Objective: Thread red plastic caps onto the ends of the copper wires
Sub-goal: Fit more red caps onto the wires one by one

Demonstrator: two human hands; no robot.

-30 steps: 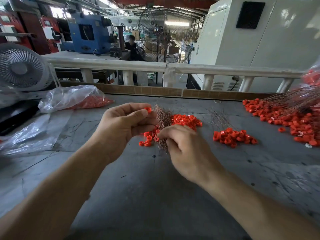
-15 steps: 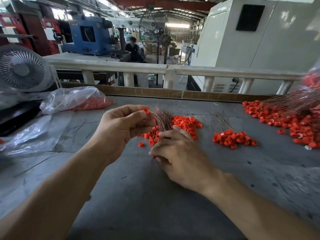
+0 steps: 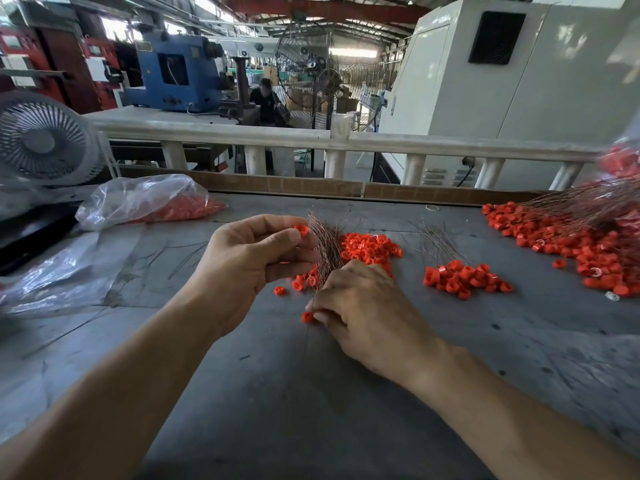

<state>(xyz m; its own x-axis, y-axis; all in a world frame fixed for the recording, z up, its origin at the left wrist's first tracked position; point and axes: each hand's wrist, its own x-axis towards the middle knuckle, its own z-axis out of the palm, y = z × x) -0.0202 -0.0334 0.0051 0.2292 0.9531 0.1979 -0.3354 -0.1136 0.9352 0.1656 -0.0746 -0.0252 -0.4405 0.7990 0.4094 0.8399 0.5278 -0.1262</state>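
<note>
My left hand (image 3: 249, 261) is raised above the grey surface (image 3: 277, 393), thumb and forefinger pinching one red cap (image 3: 301, 230), the other fingers curled in. Just beside that cap stands a bundle of copper wires (image 3: 325, 247), fanning upward. My right hand (image 3: 363, 306) is lower, knuckles up, fingers curled around the bundle's base — its fingertips touch another loose cap (image 3: 307, 317) lying on the surface. Behind the bundle is a heap of red caps (image 3: 370, 245); to the right, a smaller cluster of capped wires (image 3: 464, 277), and further right a large spread of caps and wires (image 3: 571, 233). At far left a clear plastic bag (image 3: 145, 202) holds more red caps, near a white fan (image 3: 45, 140).
</note>
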